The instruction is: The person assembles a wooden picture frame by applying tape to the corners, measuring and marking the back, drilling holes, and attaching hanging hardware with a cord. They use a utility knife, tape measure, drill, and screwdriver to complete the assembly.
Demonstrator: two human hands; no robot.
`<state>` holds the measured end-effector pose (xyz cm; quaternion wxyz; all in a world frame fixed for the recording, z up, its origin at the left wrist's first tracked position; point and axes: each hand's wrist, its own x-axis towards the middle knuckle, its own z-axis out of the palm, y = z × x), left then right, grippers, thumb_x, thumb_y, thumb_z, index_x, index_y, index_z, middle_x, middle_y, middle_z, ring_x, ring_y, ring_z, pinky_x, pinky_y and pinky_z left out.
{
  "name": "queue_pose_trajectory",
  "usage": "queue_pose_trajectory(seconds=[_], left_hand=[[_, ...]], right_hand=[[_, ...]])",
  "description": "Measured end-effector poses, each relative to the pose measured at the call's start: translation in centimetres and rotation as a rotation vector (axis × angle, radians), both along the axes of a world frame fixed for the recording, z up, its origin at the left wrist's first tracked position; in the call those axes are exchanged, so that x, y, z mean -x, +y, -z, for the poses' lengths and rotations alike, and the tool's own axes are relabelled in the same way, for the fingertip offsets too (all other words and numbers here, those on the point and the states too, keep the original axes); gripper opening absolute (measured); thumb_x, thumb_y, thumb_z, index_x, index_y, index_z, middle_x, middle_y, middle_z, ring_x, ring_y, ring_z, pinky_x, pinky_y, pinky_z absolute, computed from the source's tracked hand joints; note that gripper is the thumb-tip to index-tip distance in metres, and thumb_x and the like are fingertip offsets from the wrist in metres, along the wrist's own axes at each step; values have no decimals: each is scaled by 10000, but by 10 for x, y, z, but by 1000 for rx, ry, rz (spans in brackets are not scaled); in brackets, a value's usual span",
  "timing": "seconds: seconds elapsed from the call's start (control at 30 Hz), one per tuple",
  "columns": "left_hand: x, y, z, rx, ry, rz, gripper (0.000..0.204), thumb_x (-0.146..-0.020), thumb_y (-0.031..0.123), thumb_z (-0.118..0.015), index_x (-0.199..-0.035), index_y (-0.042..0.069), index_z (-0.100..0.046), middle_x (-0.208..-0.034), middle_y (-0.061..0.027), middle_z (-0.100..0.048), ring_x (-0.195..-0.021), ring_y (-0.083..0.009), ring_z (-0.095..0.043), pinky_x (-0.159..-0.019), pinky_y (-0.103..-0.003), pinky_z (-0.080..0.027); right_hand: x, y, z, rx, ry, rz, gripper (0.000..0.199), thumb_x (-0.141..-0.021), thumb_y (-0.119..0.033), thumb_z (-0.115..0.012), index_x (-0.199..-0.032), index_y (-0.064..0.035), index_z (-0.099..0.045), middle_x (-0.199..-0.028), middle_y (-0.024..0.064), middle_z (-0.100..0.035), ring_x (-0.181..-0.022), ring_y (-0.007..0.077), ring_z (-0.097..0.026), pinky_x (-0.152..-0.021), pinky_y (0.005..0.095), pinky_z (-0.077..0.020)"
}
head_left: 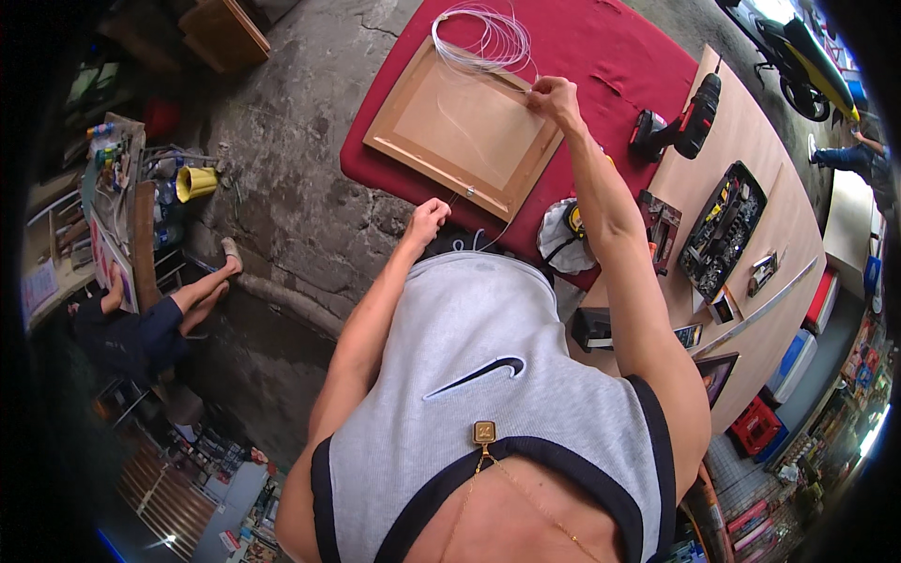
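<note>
A wooden picture frame point(399, 143) lies with its brown backing board point(469, 127) up on a red cloth-covered table. A coil of thin clear line point(481, 42) rests over its far edge, and a strand arcs across the backing. My right hand point(554, 98) is closed in a pinch at the frame's far right corner, on the line from the coil. Just off the near edge, my left hand point(427, 223) is closed on a thin strand that runs toward a small metal hanger point(470, 191) on that edge. Another length of line hangs down from the near right corner.
Right of the red cloth point(601, 56) a wooden board holds a cordless drill point(694, 117) and a black tray point(723, 230) of small hardware. A yellow tape measure point(573, 218) lies by my right forearm. At left, a seated person point(141, 333) is near a cluttered bench; a motorcycle point(802, 61) stands far right.
</note>
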<state>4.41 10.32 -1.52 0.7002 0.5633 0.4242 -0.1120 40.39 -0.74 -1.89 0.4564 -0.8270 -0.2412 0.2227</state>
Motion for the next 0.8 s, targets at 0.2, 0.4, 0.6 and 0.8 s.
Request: queue_pose_trajectory(seconds=[0.2, 0.4, 0.6, 0.8], left_hand=[[4, -1, 3, -51, -2, -5, 185, -875, 247, -542, -758, 114, -597, -604, 37, -485, -487, -50, -400, -394, -210, -301], [3, -6, 3, -67, 10, 7, 172, -870, 226, -540, -755, 111, -598, -596, 41, -482, -499, -46, -398, -419, -207, -301], [0, -10, 19, -182, -72, 139, 136, -839, 134, -546, -734, 58, -586, -625, 4, -528, -537, -78, -455, -481, -254, -367], [4, -1, 26, -262, -321, 75, 165, -848, 138, -501, -694, 79, -491, -636, 15, -474, -587, -102, -417, -532, -272, -375]], right_hand=[[-3, -3, 15, -137, -415, -109, 132, -721, -95, -693, -784, 17, -664, -654, 134, -647, -572, 156, -633, -543, 291, -495], [-5, -7, 16, 0, -531, -263, 121, -750, -136, -640, -843, -65, -611, -832, 129, -629, -789, 332, -624, -687, 416, -499], [-6, -11, 25, 104, -730, -276, 151, -706, -146, -675, -706, -57, -554, -672, 120, -557, -619, 302, -582, -576, 414, -479], [-7, -2, 11, -327, -464, -127, 230, -714, -103, -653, -567, -53, -483, -494, 75, -422, -449, 158, -457, -417, 337, -363]])
